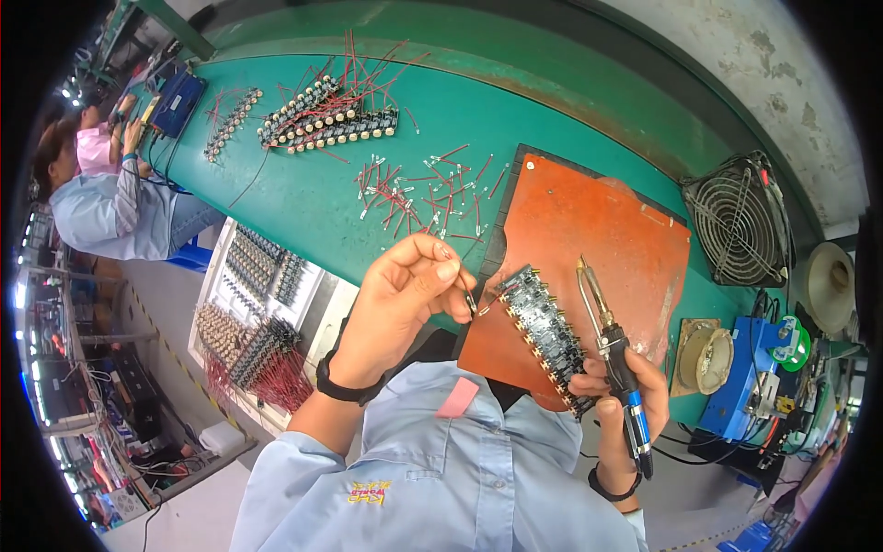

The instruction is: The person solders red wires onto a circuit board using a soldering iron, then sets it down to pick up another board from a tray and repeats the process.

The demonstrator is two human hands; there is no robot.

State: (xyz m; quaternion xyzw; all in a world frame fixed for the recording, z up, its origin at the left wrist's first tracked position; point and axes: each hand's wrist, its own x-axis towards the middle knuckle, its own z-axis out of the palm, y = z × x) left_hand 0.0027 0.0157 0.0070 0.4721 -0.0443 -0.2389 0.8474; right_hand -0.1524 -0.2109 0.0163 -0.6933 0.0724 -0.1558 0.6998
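My left hand (409,290) is closed in a pinch over the left edge of an orange mat (612,230). Its fingers hold a short thin wire (470,300), whose lower end hangs near the upper end of a strip of black components (541,327). That strip lies slantwise on the mat, with metal terminals along its sides. In my right hand (647,391) is a soldering iron (628,382) with a black and blue handle, its metal tip pointing up over the mat. Fingers of this hand also touch the strip's lower end.
Short red wires (395,198) lie scattered left of the mat. Wired component strips (322,120) sit farther back. A black fan (736,221), a solder spool (704,359) and a blue station (740,377) stand right. A tray (204,304) holds more strips; a co-worker (110,207) sits far left.
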